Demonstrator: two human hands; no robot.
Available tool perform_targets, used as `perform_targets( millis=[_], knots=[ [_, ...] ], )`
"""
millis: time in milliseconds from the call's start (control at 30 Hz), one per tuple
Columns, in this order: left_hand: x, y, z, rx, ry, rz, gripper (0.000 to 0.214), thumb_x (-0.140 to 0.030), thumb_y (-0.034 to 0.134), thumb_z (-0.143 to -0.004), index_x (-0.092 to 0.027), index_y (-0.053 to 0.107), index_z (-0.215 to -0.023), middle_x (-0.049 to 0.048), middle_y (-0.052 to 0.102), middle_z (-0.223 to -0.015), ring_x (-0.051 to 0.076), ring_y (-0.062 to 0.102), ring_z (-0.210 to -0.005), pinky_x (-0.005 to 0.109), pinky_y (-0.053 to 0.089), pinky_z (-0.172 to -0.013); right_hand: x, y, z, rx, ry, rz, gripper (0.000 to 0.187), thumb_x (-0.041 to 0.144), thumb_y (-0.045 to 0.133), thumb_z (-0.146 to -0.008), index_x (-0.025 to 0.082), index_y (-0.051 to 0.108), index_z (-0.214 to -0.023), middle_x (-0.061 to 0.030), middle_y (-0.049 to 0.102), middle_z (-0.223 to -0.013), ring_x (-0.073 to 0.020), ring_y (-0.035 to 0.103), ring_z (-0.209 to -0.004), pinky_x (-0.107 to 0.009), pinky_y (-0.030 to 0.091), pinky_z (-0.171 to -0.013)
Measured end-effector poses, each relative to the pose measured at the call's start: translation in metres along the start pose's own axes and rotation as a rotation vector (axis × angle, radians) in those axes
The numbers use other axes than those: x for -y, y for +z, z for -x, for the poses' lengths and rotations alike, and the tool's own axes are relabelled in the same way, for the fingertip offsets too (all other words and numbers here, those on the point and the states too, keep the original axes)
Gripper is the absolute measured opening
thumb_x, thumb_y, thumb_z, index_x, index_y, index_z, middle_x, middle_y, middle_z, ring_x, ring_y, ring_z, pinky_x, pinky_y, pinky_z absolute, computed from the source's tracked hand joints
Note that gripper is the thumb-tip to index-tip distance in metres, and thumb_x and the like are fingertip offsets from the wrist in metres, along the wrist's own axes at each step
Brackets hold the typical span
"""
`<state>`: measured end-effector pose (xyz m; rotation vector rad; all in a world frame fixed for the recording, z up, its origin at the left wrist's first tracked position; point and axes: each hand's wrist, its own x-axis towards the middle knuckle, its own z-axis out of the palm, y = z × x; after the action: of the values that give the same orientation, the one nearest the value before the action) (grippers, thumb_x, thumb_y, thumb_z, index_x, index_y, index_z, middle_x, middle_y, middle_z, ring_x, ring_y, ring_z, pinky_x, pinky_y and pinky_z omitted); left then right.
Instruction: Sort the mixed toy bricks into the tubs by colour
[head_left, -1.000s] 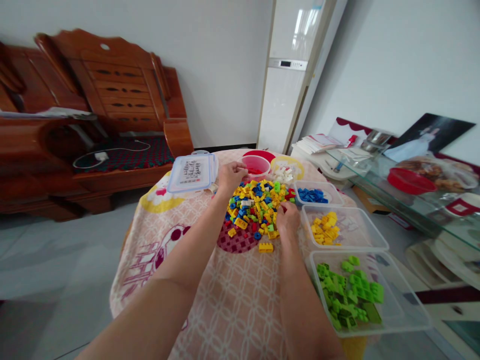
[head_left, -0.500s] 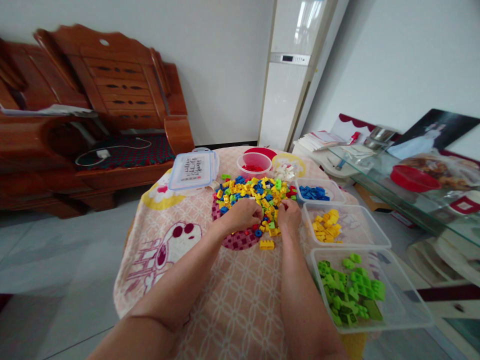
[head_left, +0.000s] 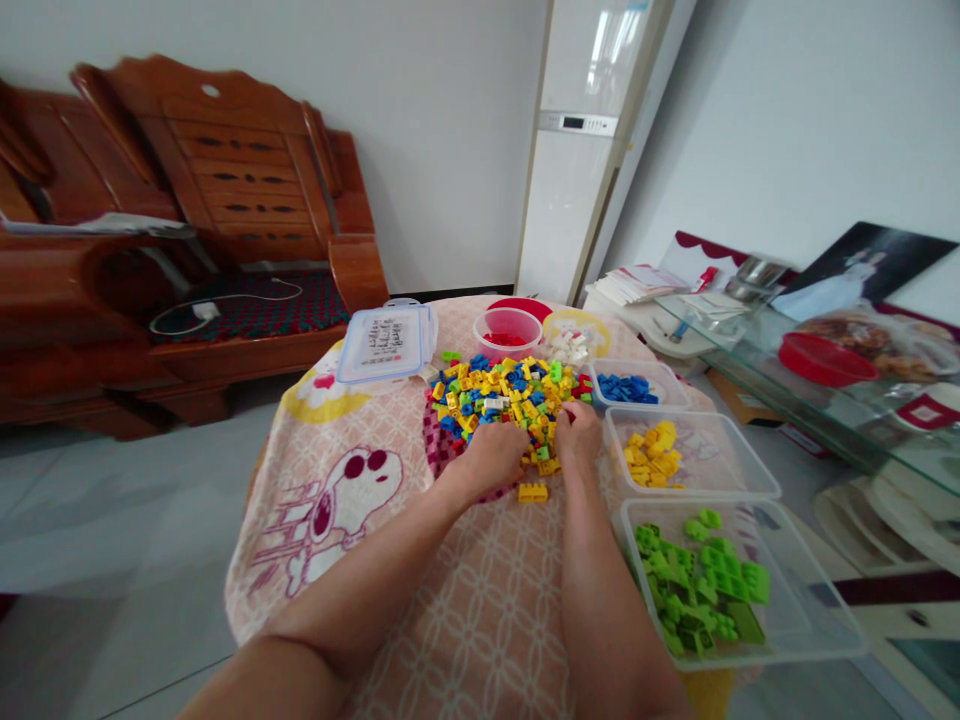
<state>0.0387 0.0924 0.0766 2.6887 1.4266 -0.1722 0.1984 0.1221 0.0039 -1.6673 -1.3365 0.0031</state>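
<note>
A heap of mixed building bricks (head_left: pixel 517 385), mostly yellow and blue with some green, red and white, lies on the patterned tablecloth (head_left: pixel 480 600). My left hand (head_left: pixel 496 450) is over the near side of the heap with its fingers curled down; the back of the hand hides what they hold, if anything. At the heap's right edge my right hand (head_left: pixel 579 432) is closed, thumb and fingers pinched together on something too small to name. A single yellow brick (head_left: pixel 533 493) lies apart, just in front of the heap, between my two forearms.
Clear boxes line the right side, with blue bricks (head_left: pixel 627 388), yellow bricks (head_left: pixel 651 455) and green bricks (head_left: pixel 697 580). Behind the heap stand a round tub of red bricks (head_left: pixel 506 338) and a pile of white bricks (head_left: pixel 568 345). A plastic lid (head_left: pixel 386 340) lies back left.
My left hand has moved down toward me over the heap's near edge, uncovering white bricks in the middle. My right hand has stayed nearly in place.
</note>
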Motion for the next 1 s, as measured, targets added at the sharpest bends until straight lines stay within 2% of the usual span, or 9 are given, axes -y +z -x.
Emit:
perform_targets(
  millis=[100,200,333,467,667,767,833,900,1000],
  knots=[
    [-0.002,-0.002,0.002,0.006,0.000,-0.004,0.031,-0.025,0.070,-0.082,-0.010,0.078,-0.108,0.0215,0.077,-0.096,0.036,0.074,-0.099,0.040,0.058,-0.082,0.001,0.000,-0.001,0.001,0.008,0.006,0.022,0.018,0.049,-0.082,0.018,0.072,-0.082,-0.0110,0.072,-0.090,-0.0229,0.061,-0.089,-0.033,0.047,-0.087],
    [0.002,-0.008,0.002,-0.008,-0.005,0.074,0.024,-0.026,0.071,-0.079,-0.013,0.080,-0.098,0.0170,0.077,-0.093,0.032,0.074,-0.096,0.037,0.057,-0.079,0.001,0.000,-0.001,0.006,0.013,0.003,0.022,0.017,0.050,-0.082,0.018,0.071,-0.082,-0.0103,0.072,-0.090,-0.0227,0.061,-0.089,-0.032,0.047,-0.087],
    [0.023,-0.016,-0.005,-0.132,-0.043,0.368,0.010,-0.023,0.071,-0.076,-0.019,0.079,-0.079,0.0062,0.076,-0.078,0.022,0.073,-0.077,0.028,0.052,-0.072,0.002,-0.001,-0.001,0.029,0.030,-0.010,0.021,0.017,0.050,-0.082,0.018,0.071,-0.082,-0.0109,0.072,-0.093,-0.0237,0.062,-0.093,-0.034,0.047,-0.090],
    [0.052,-0.018,-0.020,-0.311,-0.121,0.743,0.005,-0.019,0.071,-0.073,-0.017,0.075,-0.073,-0.0001,0.071,-0.061,0.016,0.066,-0.058,0.025,0.051,-0.064,0.003,-0.003,-0.001,0.059,0.046,-0.016,0.021,0.017,0.050,-0.082,0.018,0.071,-0.081,-0.0120,0.072,-0.091,-0.0255,0.062,-0.093,-0.036,0.047,-0.091],
    [0.075,-0.027,-0.060,-0.644,-0.297,1.164,0.007,-0.020,0.069,-0.075,-0.014,0.072,-0.078,-0.0005,0.067,-0.057,0.014,0.063,-0.051,0.025,0.052,-0.056,0.003,-0.002,-0.004,0.074,0.075,-0.009,0.022,0.016,0.052,-0.080,0.016,0.073,-0.086,-0.0145,0.074,-0.098,-0.0264,0.064,-0.097,-0.038,0.046,-0.096],
    [0.079,-0.039,-0.087,-0.695,-0.340,1.234,0.013,-0.017,0.067,-0.075,-0.012,0.073,-0.085,0.0009,0.068,-0.059,0.015,0.064,-0.053,0.027,0.054,-0.059,0.003,-0.003,-0.006,0.093,0.071,0.008,0.023,0.016,0.051,-0.080,0.016,0.073,-0.085,-0.0142,0.074,-0.096,-0.0267,0.064,-0.097,-0.038,0.046,-0.095],
    [0.082,-0.044,-0.099,-0.750,-0.370,1.206,0.032,-0.014,0.066,-0.073,-0.010,0.073,-0.104,0.0025,0.072,-0.067,0.015,0.067,-0.059,0.027,0.055,-0.065,0.002,-0.003,-0.006,0.088,0.069,0.010,0.022,0.016,0.051,-0.081,0.016,0.073,-0.085,-0.0140,0.074,-0.096,-0.0263,0.064,-0.096,-0.037,0.046,-0.094],
    [0.087,-0.044,-0.101,-0.849,-0.363,1.122,0.050,-0.014,0.066,-0.072,-0.011,0.070,-0.121,0.0049,0.076,-0.082,0.015,0.070,-0.068,0.027,0.056,-0.072,0.001,-0.002,-0.005,0.079,0.063,0.006,0.022,0.016,0.051,-0.080,0.016,0.073,-0.085,-0.0139,0.074,-0.096,-0.0257,0.063,-0.096,-0.036,0.046,-0.094],
    [0.098,-0.030,-0.083,-0.971,-0.402,1.085,0.052,-0.021,0.063,-0.075,-0.013,0.068,-0.126,0.0060,0.077,-0.095,0.016,0.071,-0.076,0.026,0.056,-0.075,0.000,-0.002,-0.004,0.063,0.045,-0.002,0.021,0.017,0.051,-0.081,0.017,0.072,-0.084,-0.0129,0.073,-0.094,-0.0249,0.062,-0.094,-0.035,0.046,-0.092]
  ],
)
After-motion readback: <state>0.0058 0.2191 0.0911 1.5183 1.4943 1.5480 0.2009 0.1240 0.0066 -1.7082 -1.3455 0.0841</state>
